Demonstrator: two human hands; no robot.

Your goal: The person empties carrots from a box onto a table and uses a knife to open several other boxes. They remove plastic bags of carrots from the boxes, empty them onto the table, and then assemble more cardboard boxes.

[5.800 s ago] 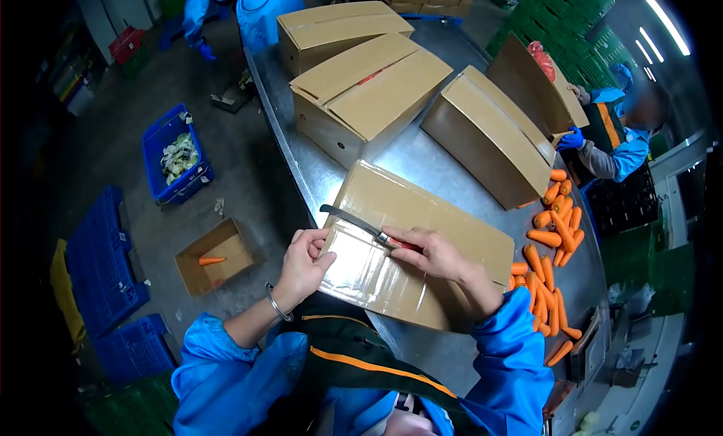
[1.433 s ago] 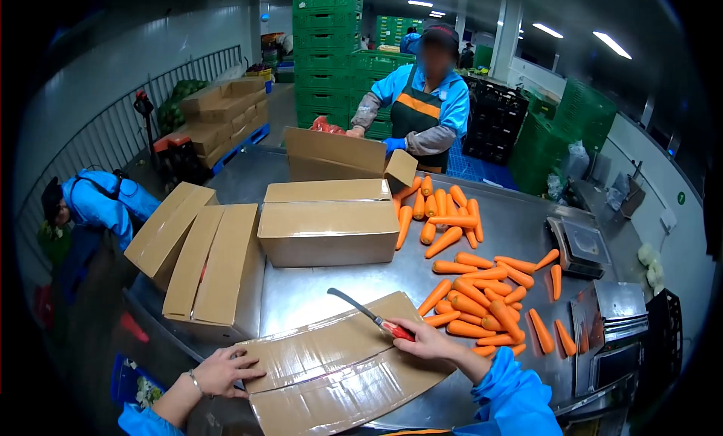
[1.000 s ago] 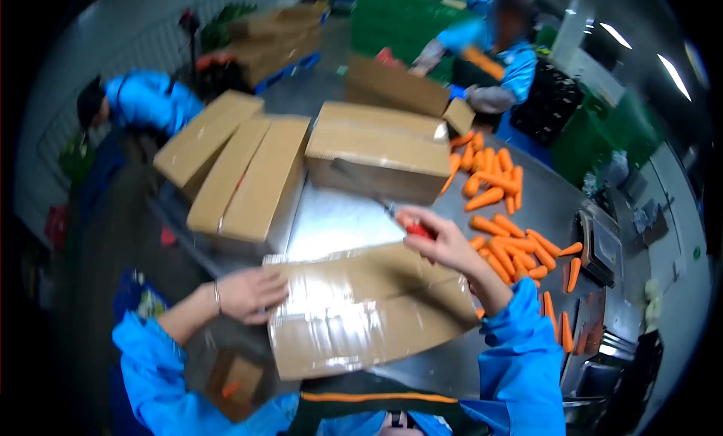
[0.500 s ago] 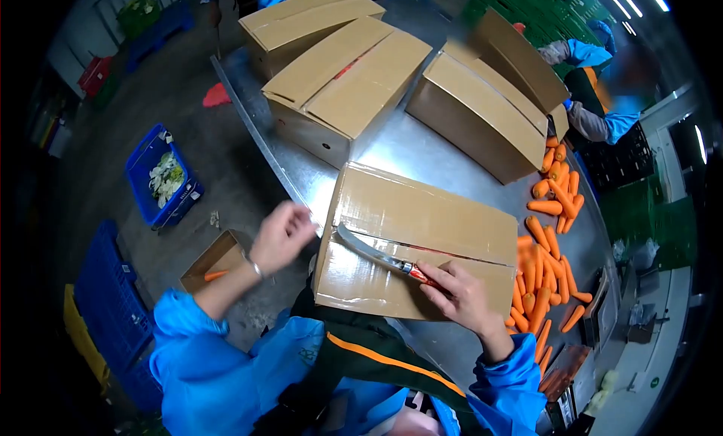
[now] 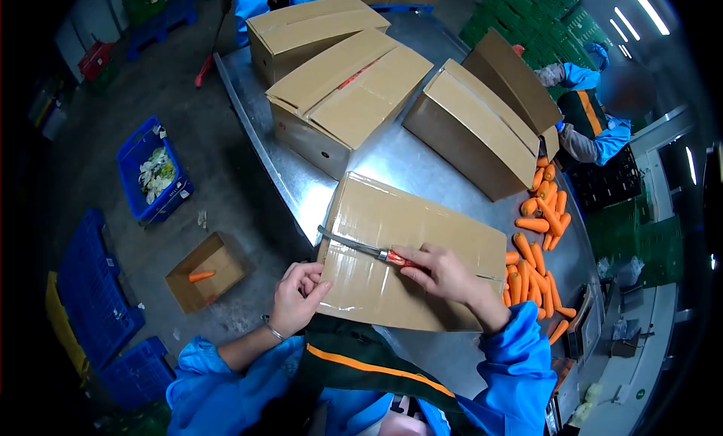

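Observation:
A sickle-shaped knife [image 5: 352, 244] with a red handle is gripped in my right hand [image 5: 444, 270]. Its curved blade lies across the top of the nearest cardboard box [image 5: 422, 218], pointing left, with the tip at the box's left edge. Shiny clear tape shows on that box's top near the left end. My left hand [image 5: 297, 294] is at the box's front left corner, fingers curled in and thumb toward the cardboard. Whether anything small is pinched there is hidden. A bracelet circles my left wrist.
More cardboard boxes [image 5: 350, 86] stand on the metal table [image 5: 380, 153]. Loose carrots [image 5: 531, 266] lie along its right side. Floor left: a blue crate [image 5: 154, 176] with leafy scraps, and an open box [image 5: 207, 274] with a carrot. A co-worker [image 5: 584, 105] stands behind an open-flapped box.
My left hand has come in to the box's front left corner, its fingers curling. My right hand and the knife have shifted slightly up and left across the box top.

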